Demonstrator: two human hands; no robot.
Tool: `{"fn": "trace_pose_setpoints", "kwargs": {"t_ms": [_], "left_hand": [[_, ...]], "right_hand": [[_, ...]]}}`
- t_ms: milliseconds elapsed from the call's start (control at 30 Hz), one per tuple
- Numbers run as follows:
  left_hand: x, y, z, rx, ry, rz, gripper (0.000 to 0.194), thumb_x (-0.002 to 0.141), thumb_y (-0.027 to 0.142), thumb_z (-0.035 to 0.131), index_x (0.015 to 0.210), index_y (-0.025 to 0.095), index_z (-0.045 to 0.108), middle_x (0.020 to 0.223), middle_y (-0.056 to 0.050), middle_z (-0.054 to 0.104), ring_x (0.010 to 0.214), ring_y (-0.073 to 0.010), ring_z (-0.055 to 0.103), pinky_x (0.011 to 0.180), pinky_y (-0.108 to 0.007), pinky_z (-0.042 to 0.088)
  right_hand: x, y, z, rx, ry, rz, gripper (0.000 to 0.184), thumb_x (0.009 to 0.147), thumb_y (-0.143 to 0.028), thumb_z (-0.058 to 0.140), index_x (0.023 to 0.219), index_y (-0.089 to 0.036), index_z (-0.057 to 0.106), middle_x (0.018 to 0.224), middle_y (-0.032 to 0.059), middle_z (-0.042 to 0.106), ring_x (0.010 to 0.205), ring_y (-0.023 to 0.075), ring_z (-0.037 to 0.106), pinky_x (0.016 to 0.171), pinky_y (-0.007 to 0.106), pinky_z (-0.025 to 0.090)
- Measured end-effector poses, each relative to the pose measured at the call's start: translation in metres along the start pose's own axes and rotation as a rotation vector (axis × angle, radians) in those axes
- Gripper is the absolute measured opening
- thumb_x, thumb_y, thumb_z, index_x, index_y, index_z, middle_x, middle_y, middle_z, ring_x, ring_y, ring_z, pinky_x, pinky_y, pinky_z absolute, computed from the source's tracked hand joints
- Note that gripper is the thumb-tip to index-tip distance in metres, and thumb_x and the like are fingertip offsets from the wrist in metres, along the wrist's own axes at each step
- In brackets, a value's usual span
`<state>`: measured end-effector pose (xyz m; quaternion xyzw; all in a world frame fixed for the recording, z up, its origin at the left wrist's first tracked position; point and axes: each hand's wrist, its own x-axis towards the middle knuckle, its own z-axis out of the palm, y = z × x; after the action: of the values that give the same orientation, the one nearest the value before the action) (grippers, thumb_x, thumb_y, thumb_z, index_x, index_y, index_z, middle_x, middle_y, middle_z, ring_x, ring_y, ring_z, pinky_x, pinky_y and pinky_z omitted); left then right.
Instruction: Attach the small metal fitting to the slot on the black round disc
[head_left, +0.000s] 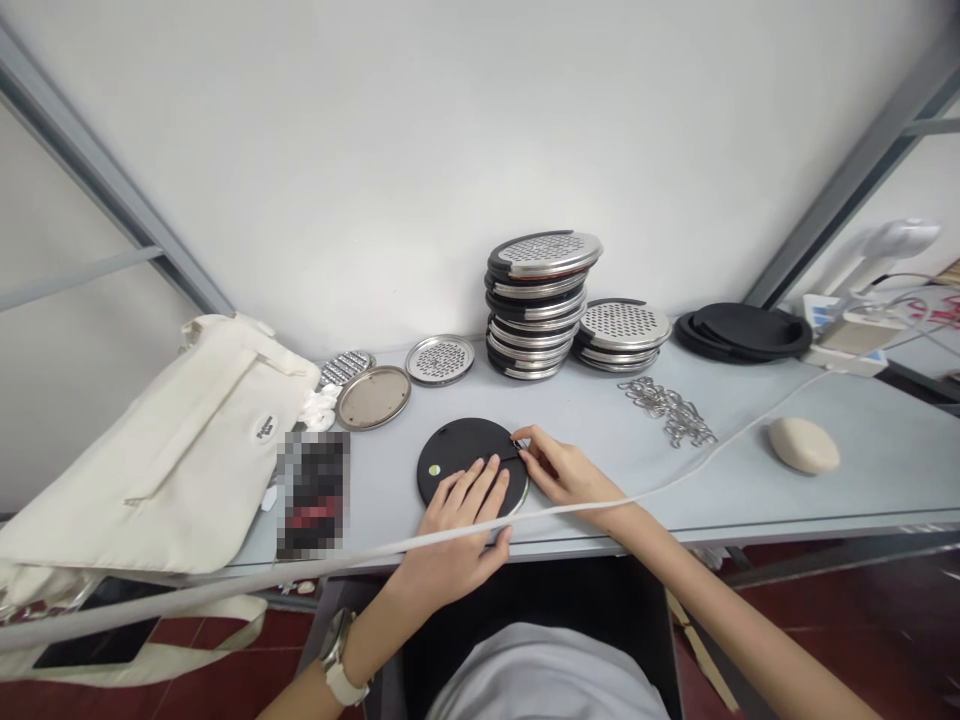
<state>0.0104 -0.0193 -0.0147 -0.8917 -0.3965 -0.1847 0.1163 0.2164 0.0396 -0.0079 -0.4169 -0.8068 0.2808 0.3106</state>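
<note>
Disc (459, 440): round, no long axis
Left hand (456, 515): fingers spread flat, disc's 5 o'clock
Right hand (566, 472): nearer disc's 2 o'clock rim; fingers narrow, hold unclear

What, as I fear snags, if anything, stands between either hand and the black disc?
Nothing visible: the left hand lies on the black disc, and the right hand is at its right edge. A white cable crosses the left hand in view; its height is unclear.
</note>
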Motion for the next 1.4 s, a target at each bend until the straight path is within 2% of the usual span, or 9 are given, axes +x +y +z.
{"fn": "trace_pose_setpoints", "kwargs": {"t_ms": [333, 700, 1200, 1400], "left_hand": [[0.0006, 0.0005, -0.0009, 0.001, 0.003, -0.006, 0.055, 0.089, 0.029, 0.046, 0.141, 0.012, 0.038, 0.146, -0.013, 0.036, 0.131, -0.0264, 0.038, 0.103, -0.040, 0.035], [0.0003, 0.0004, -0.0003, -0.002, -0.010, -0.005, 0.055, 0.089, 0.028, 0.045, 0.141, 0.012, 0.037, 0.147, -0.012, 0.034, 0.132, -0.0268, 0.037, 0.104, -0.041, 0.034], [0.0005, 0.0001, -0.0001, -0.003, -0.015, -0.007, 0.056, 0.089, 0.028, 0.045, 0.142, 0.011, 0.036, 0.147, -0.012, 0.034, 0.132, -0.0267, 0.036, 0.105, -0.040, 0.033], [0.0000, 0.0001, 0.0001, 0.001, -0.017, -0.006, 0.056, 0.090, 0.030, 0.045, 0.142, 0.011, 0.036, 0.148, -0.011, 0.033, 0.132, -0.0267, 0.036, 0.104, -0.040, 0.033]], "right_hand": [[0.0009, 0.0048, 0.0028, -0.002, 0.010, -0.021, 0.022, 0.096, -0.023, 0.035, 0.115, -0.019, 0.044, 0.089, 0.0063, 0.064, 0.070, 0.0155, 0.063, 0.069, 0.027, 0.048], [0.0010, 0.0055, 0.0019, -0.013, -0.007, -0.010, 0.021, 0.096, -0.024, 0.034, 0.115, -0.020, 0.045, 0.083, 0.0046, 0.064, 0.065, 0.0158, 0.062, 0.066, 0.027, 0.047], [0.0017, 0.0023, 0.0016, 0.004, -0.015, 0.026, 0.015, 0.097, -0.024, 0.032, 0.107, -0.020, 0.043, 0.092, 0.0073, 0.063, 0.072, 0.0171, 0.063, 0.070, 0.029, 0.047], [0.0022, 0.0037, 0.0038, 0.013, 0.076, 0.054, 0.022, 0.096, -0.027, 0.034, 0.114, -0.017, 0.040, 0.074, 0.0006, 0.054, 0.065, 0.0162, 0.059, 0.065, 0.027, 0.047]]}}
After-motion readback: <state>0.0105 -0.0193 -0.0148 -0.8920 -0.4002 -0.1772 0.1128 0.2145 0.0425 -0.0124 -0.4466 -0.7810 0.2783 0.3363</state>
